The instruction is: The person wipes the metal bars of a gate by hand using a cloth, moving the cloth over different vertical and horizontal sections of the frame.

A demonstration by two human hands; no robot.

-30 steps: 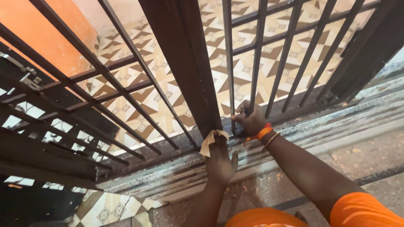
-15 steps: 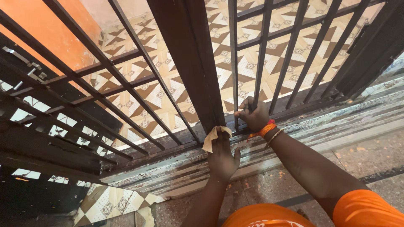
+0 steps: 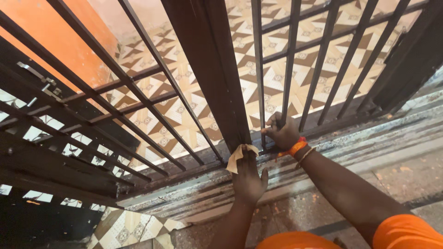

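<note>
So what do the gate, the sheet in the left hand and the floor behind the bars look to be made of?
Gate post: likely metal, painted dark and dull, with straight square-edged bars.
Sheet: pale tan, thin and creased, possibly sandpaper or cloth, pressed to the post by the left hand.
Floor: glossy patterned tiles, probably ceramic, with visible grid joints.

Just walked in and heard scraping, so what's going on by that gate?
A person crouches at a dark metal gate. The left hand presses a small tan sheet, maybe sandpaper, against the foot of the thick post. The right hand, with an orange wristband, grips a thin bar near the bottom rail.
</note>
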